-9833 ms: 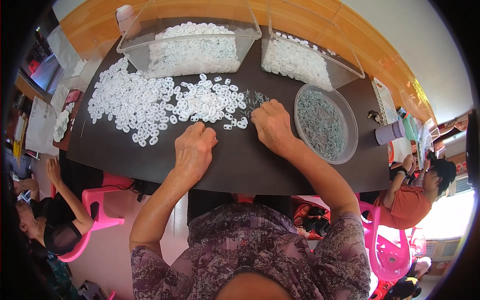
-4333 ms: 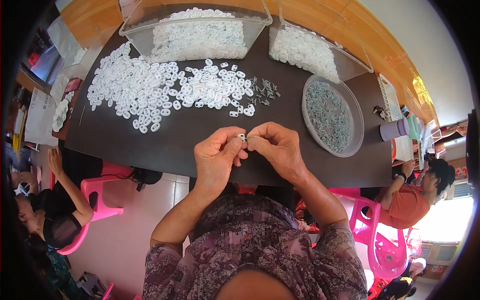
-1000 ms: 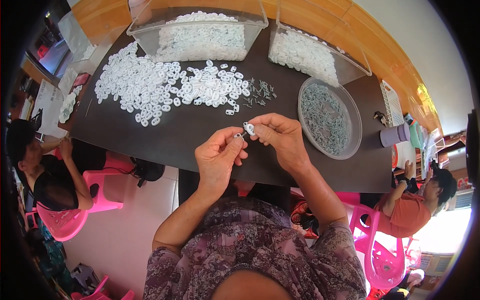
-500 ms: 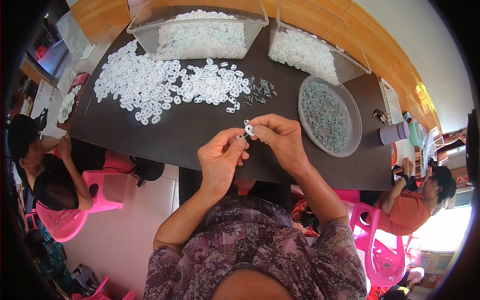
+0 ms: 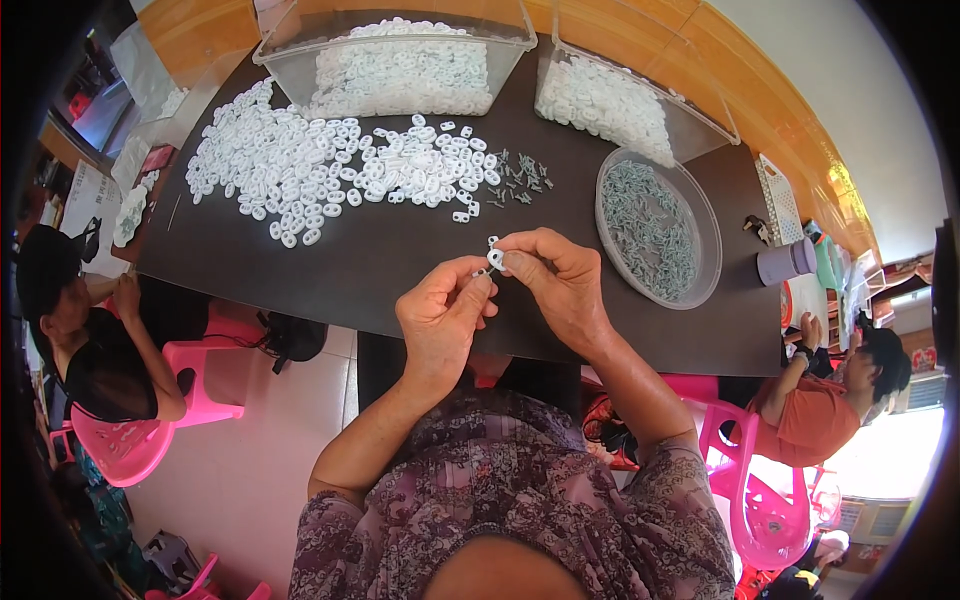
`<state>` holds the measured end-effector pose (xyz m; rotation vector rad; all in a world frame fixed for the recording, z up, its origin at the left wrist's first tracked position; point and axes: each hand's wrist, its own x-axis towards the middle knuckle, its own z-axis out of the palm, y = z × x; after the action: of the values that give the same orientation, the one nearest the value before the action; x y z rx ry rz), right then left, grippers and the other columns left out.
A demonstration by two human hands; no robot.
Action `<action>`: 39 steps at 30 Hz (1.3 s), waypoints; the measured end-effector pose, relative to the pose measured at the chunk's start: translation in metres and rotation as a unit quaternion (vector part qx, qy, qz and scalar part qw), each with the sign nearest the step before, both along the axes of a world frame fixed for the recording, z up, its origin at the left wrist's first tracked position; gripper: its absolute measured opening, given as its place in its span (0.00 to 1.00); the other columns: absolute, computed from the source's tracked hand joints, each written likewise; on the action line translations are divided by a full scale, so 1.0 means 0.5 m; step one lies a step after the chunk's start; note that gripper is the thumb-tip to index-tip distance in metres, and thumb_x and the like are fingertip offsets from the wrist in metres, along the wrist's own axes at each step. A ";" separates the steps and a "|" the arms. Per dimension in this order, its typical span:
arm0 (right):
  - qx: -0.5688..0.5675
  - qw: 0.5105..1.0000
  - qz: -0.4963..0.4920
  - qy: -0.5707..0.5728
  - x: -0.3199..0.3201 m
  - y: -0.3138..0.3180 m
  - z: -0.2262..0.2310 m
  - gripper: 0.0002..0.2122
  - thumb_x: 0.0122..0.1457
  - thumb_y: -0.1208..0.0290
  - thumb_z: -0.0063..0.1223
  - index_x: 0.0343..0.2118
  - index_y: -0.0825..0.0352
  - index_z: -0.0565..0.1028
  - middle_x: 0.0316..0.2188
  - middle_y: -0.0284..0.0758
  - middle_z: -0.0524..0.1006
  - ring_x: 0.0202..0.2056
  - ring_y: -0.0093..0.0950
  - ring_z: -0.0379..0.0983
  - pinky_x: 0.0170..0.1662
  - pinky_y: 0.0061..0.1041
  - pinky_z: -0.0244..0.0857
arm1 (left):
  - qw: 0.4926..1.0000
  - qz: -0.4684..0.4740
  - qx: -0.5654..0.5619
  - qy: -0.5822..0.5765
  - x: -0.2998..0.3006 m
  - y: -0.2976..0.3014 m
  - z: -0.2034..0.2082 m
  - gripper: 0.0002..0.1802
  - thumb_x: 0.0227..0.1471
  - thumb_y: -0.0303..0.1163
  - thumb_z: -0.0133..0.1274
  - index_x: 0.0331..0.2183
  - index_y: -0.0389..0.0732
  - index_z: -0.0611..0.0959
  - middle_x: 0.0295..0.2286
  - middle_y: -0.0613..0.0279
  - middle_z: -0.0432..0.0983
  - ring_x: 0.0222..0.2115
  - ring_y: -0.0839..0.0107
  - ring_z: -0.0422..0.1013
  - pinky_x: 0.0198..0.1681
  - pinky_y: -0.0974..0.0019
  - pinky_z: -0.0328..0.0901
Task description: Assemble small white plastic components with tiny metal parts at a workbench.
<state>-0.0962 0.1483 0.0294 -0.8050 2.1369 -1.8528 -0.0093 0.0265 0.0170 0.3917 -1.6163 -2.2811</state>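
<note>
Over the front part of the dark table, my two hands meet fingertip to fingertip. My right hand (image 5: 562, 288) pinches a white oval plastic piece with a hole (image 5: 496, 260) between thumb and forefinger. Just behind it, a second small white holed piece (image 5: 492, 242) shows by the right fingertips. My left hand (image 5: 445, 312) is closed, thumb against forefinger, on a tiny whitish and grey part touching or nearly touching the white piece; the fingers mostly hide it. Beyond my hands lie a pile of white two-hole pieces (image 5: 420, 170) and a small heap of grey screws (image 5: 522, 178).
A larger heap of white pieces (image 5: 270, 160) spreads at left. Two clear bins (image 5: 505, 85) of white pieces stand at the back. A round clear tub (image 5: 712, 262) of screws sits at right, near a lidded purple cup (image 5: 785, 263). People sit at both sides on pink chairs (image 5: 205, 370).
My hands keep almost the same pose; the white piece in the right fingertips has shifted very slightly. The whole view has moved a little. Nothing was let go.
</note>
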 end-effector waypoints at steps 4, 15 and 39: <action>0.000 1.000 -0.002 -0.005 0.004 0.000 0.003 0.05 0.52 0.79 0.52 0.32 0.70 0.76 0.26 0.33 0.74 0.30 0.19 0.70 0.33 0.19 0.64 | 1.000 0.000 0.010 0.002 0.002 -0.001 0.005 0.10 0.52 0.24 0.51 0.38 0.30 0.77 0.26 0.60 0.75 0.21 0.79 0.70 0.22 0.78 0.64; 0.001 1.000 0.009 -0.003 0.006 0.005 0.004 0.05 0.52 0.79 0.52 0.32 0.70 0.76 0.27 0.34 0.75 0.30 0.20 0.70 0.34 0.19 0.64 | 1.000 -0.005 0.009 0.023 0.004 0.004 -0.002 0.12 0.53 0.23 0.50 0.42 0.32 0.76 0.26 0.63 0.74 0.22 0.80 0.69 0.23 0.80 0.63; 0.038 0.997 0.010 0.070 0.017 0.002 -0.003 0.06 0.52 0.81 0.49 0.33 0.70 0.76 0.26 0.33 0.73 0.30 0.23 0.68 0.35 0.21 0.63 | 0.997 0.000 0.050 0.063 0.000 0.013 -0.021 0.14 0.53 0.23 0.49 0.43 0.30 0.74 0.26 0.58 0.74 0.23 0.76 0.71 0.23 0.75 0.67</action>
<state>-0.0876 0.1495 0.0281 -0.9629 2.2588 -1.7406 -0.0091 0.0327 0.0067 0.2648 -1.4455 -2.3418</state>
